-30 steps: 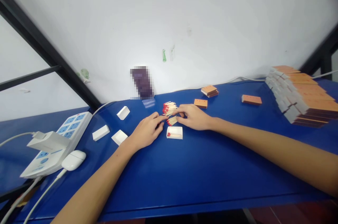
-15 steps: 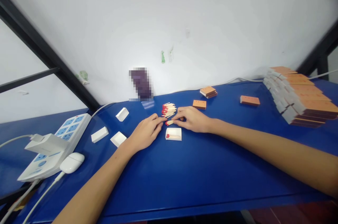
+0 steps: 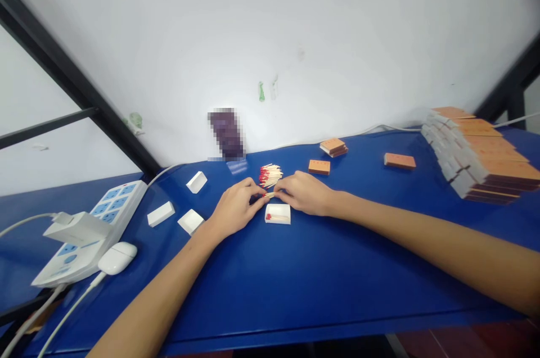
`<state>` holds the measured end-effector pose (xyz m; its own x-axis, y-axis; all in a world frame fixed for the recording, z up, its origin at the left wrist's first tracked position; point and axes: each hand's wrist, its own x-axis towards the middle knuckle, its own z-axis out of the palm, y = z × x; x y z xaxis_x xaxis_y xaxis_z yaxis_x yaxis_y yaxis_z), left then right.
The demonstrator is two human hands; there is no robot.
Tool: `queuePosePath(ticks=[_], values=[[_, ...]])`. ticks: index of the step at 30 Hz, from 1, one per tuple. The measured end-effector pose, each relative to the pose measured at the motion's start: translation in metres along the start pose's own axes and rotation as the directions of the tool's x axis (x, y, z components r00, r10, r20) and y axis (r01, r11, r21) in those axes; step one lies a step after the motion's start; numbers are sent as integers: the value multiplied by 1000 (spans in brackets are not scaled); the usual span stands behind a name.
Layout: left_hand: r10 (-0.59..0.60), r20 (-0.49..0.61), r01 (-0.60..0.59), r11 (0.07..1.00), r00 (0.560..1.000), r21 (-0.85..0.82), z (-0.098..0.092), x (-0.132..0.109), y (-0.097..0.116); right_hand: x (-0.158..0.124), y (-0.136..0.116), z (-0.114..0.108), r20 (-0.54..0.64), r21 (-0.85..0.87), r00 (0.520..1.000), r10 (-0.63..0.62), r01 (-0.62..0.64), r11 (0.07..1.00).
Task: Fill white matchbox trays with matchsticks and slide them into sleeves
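Observation:
Between my two hands lies a small bunch of matches (image 3: 269, 195), red heads to the left. My left hand (image 3: 238, 206) pinches the head end with thumb and forefinger. At the other end, my right hand (image 3: 304, 194) closes its thumb and fingertips on the wooden sticks. Just behind them is a pile of loose matches (image 3: 270, 176) on the blue table (image 3: 270, 279). In front of my fingers sits a white matchbox tray (image 3: 284, 209) with a few matches lying along its near side.
Three white matchbox trays (image 3: 161, 214) lie left, near a white power strip (image 3: 122, 209) with a charger and an earphone case (image 3: 117, 257). Orange matchboxes (image 3: 319, 167) lie back right; a tall stack (image 3: 485, 155) stands far right. A pixelated dark object (image 3: 226, 134) leans on the wall.
My left thumb and forefinger have closed on the head end of the small bunch; before, the forefinger was stretched out beside it. My right hand keeps its hold, nearly in place.

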<state>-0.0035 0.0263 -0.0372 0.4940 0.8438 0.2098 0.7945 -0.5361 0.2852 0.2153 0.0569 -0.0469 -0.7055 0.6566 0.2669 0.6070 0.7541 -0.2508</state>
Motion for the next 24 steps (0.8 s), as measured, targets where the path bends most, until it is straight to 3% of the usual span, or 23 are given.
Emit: queuePosePath(ticks=[5,14,24], values=[[-28,-20,29,999,999,35,2,0,4,-2,0,3,-2,-39,1000,16,-16,999],[-32,-16,33,996,999,79,3,-5,10,-2,4,5,-19,94,1000,16,-14,995],[-29,15,28,998,999,48,6,-2,7,-1,-1,1,-12,109,998,54,-52,993]])
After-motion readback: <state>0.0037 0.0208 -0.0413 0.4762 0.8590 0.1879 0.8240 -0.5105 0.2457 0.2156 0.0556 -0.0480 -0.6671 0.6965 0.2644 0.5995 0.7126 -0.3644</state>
